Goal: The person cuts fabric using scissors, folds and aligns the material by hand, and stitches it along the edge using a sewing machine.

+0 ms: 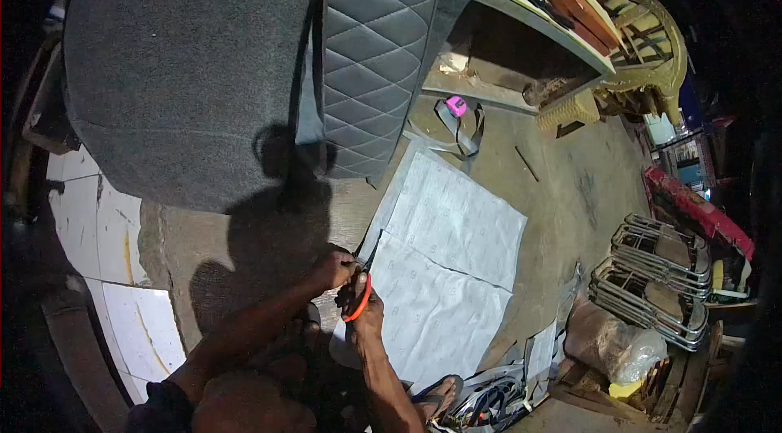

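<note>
A pale white-grey sheet [456, 213] with faint printing lies on the floor in front of me. A dark line crosses it from the scissors' side to its right edge; I cannot tell if it is a cut or two pieces meeting. My right hand [371, 323] is closed round the orange handle of a pair of scissors [359, 309], whose dark blades point at the sheet's left edge. Just left of the blades, my left hand [332, 268] is closed at that edge, seemingly pinching it; its fingertips are partly hidden. My foot [440, 400] rests by the sheet's near edge.
A large grey fabric panel [187, 66] and a black quilted cushion [379, 58] stand ahead. Beyond the sheet lie a pink tape measure [456, 106], grey strips [468, 140] and a thin stick [527, 164]. Metal frames [652, 286], a plastic-wrapped bundle [615, 343] and scraps [489, 400] crowd the right.
</note>
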{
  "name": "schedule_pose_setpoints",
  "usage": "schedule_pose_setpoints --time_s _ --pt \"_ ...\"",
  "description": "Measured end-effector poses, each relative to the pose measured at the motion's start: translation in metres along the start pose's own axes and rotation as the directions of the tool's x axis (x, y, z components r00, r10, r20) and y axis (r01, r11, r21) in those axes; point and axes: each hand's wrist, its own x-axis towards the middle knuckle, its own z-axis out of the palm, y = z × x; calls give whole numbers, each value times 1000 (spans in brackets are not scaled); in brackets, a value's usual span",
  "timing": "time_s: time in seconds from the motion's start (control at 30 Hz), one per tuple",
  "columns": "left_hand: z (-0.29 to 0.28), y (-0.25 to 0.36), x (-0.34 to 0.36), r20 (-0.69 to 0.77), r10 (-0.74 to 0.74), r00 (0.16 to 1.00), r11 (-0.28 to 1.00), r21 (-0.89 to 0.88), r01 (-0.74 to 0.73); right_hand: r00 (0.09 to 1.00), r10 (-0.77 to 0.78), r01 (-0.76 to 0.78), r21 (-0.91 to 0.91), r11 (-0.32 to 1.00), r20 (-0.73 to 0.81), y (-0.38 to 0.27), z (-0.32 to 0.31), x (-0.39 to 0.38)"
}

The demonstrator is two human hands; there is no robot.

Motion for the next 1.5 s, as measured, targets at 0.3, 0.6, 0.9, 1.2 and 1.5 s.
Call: schedule_pose_setpoints --time_s 0.3,0.6,0.9,1.2,1.5 --pt "-11 0 -9 -31 74 997 997 16 -74 995 -94 91 -84 992 -37 -32 20 8" --pt "-18 -8 -10 -23 63 998 997 -44 -64 997 -55 52 -53 997 -62 -44 18 30" --pt "-27 14 -24 -6 116 993 991 74 -115 993 -104 94 -158 983 -54 -70 22 45" --pt "-27 7 -26 -80 158 984 987 -3 -159 996 -83 82 -91 993 -10 -85 21 60" --pt "-30 21 -36 -90 139 986 989 66 -133 993 -118 119 -143 982 20 -97 18 86"
